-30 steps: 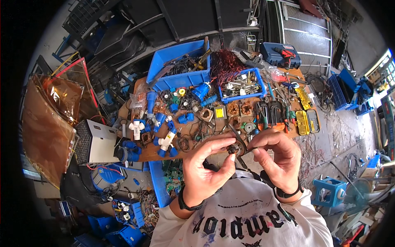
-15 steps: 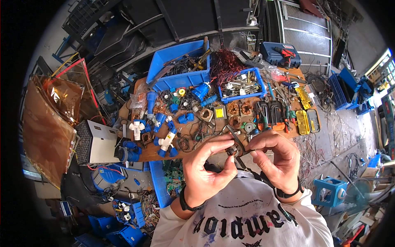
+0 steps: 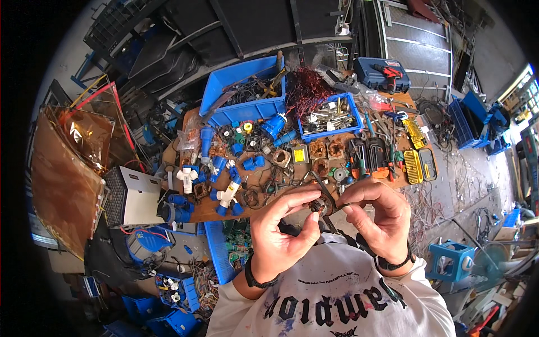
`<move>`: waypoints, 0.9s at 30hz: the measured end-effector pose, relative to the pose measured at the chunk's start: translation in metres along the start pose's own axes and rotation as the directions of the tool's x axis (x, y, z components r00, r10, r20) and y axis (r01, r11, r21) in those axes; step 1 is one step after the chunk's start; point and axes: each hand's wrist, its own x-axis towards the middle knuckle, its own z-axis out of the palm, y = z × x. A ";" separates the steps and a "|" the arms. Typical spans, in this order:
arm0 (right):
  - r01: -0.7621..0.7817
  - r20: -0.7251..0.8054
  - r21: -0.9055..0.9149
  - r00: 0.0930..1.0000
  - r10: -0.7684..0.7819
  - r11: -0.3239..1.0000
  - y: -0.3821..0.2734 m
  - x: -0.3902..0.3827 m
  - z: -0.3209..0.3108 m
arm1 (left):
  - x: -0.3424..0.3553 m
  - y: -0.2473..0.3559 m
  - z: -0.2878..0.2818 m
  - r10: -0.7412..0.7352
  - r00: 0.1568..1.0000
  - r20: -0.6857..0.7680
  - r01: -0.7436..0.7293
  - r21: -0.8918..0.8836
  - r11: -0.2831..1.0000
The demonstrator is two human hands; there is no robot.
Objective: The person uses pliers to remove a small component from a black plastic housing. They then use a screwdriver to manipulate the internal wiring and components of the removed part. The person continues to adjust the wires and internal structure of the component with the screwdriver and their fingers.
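Close to my chest, my left hand pinches a small dark round part between thumb and fingers. Its face looks brownish and worn, though the detail is too small to name the kind. A black strip runs beside this part and bends around toward my other hand. The thumb and forefinger of my right hand are pressed together at a thin dark end next to the part. Whether that end belongs to the strip or to the part I cannot tell. Both wrists wear dark bands.
A cluttered wooden table lies beyond my hands. On it are a large blue bin, a blue tray of metal pieces, white-and-blue pipe connectors, hex keys and a yellow case. A red drill rests on a blue toolbox.
The round part has turned slightly in my left fingers, and my left thumb has shifted a little. My right hand stays nearly still.
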 end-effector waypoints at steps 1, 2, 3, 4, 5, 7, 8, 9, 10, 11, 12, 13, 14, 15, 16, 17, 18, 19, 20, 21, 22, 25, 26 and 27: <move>-0.002 -0.001 0.004 1.000 0.002 1.000 0.000 0.000 0.000 | 0.000 0.000 0.000 -0.006 1.000 0.005 0.006 -0.006 1.000; -0.004 -0.002 0.007 1.000 0.005 1.000 -0.001 0.000 0.000 | 0.000 0.000 0.000 -0.005 1.000 0.006 0.005 -0.006 1.000; -0.007 -0.004 0.010 1.000 0.007 1.000 -0.001 0.001 0.000 | 0.000 0.000 0.000 -0.004 1.000 0.008 0.004 -0.007 1.000; -0.007 -0.005 0.006 1.000 0.007 1.000 -0.001 0.001 0.000 | 0.001 0.000 0.000 -0.004 1.000 0.010 0.004 -0.008 1.000; -0.008 -0.006 0.002 1.000 0.008 1.000 0.000 0.000 0.000 | 0.001 0.000 0.000 -0.003 1.000 0.011 0.003 -0.004 1.000; -0.005 -0.006 -0.001 1.000 0.005 1.000 0.000 0.000 0.000 | 0.001 0.000 0.000 -0.003 1.000 0.013 0.003 0.005 1.000; -0.002 -0.006 -0.002 1.000 0.002 1.000 0.000 0.000 0.000 | 0.001 -0.001 0.000 0.000 1.000 0.010 0.000 0.000 1.000; 0.001 -0.005 -0.003 1.000 -0.001 1.000 0.000 0.000 0.000 | 0.000 -0.002 0.001 0.002 1.000 0.008 -0.002 -0.006 1.000; 0.000 -0.007 -0.001 1.000 0.000 1.000 0.000 0.000 0.000 | 0.000 -0.002 0.001 0.004 1.000 0.005 -0.004 -0.011 1.000; -0.002 -0.008 0.001 1.000 0.002 1.000 0.000 0.000 0.000 | 0.000 -0.002 0.001 0.005 1.000 0.006 -0.005 -0.012 1.000; -0.003 -0.010 0.003 1.000 0.003 1.000 0.000 0.000 0.000 | 0.000 -0.002 0.001 0.006 1.000 0.006 -0.006 -0.013 1.000; -0.006 -0.009 0.004 1.000 0.006 1.000 0.000 0.000 0.000 | 0.000 -0.001 0.001 0.006 1.000 0.007 -0.006 -0.014 1.000; -0.009 -0.008 0.004 1.000 0.009 1.000 0.000 -0.001 -0.001 | 0.000 -0.001 0.001 0.009 1.000 0.007 -0.009 -0.009 1.000; -0.012 -0.008 0.004 1.000 0.012 1.000 0.001 -0.001 -0.001 | 0.000 0.000 0.001 0.011 1.000 0.007 -0.011 -0.006 1.000; -0.013 -0.010 0.006 1.000 0.013 1.000 0.001 -0.001 -0.001 | 0.000 0.000 0.001 0.013 1.000 0.007 -0.013 -0.002 1.000; -0.014 -0.013 0.007 1.000 0.014 1.000 0.001 -0.001 0.000 | 0.000 0.000 0.001 0.014 1.000 0.009 -0.014 -0.003 1.000; -0.015 -0.014 0.010 1.000 0.015 1.000 0.000 -0.001 0.000 | 0.000 0.000 0.001 0.014 1.000 0.009 -0.014 -0.003 1.000; -0.017 -0.012 0.011 1.000 0.017 1.000 0.000 -0.002 0.000 | 0.000 -0.001 0.001 0.015 1.000 0.009 -0.015 -0.003 1.000; -0.019 -0.011 0.012 1.000 0.019 1.000 0.000 -0.002 0.000 | -0.001 -0.001 0.001 0.011 1.000 0.008 -0.011 -0.010 1.000; -0.021 -0.009 0.013 1.000 0.021 1.000 0.000 -0.003 0.000 | -0.001 -0.001 0.001 0.007 1.000 0.007 -0.007 -0.017 1.000; -0.015 -0.006 0.012 1.000 0.015 1.000 0.000 -0.003 0.000 | -0.001 -0.002 0.001 0.003 1.000 0.006 -0.003 -0.025 1.000; -0.002 0.003 0.008 1.000 0.002 1.000 0.000 -0.002 0.000 | -0.002 -0.004 0.001 0.043 0.999 0.021 -0.042 -0.042 0.998; -0.001 0.004 0.006 1.000 0.001 1.000 0.000 -0.003 0.000 | -0.002 -0.005 0.001 0.042 0.999 0.024 -0.041 -0.044 0.998; -0.001 0.005 0.004 1.000 0.001 1.000 0.000 -0.003 0.000 | -0.003 -0.006 0.000 0.042 0.999 0.027 -0.041 -0.045 0.998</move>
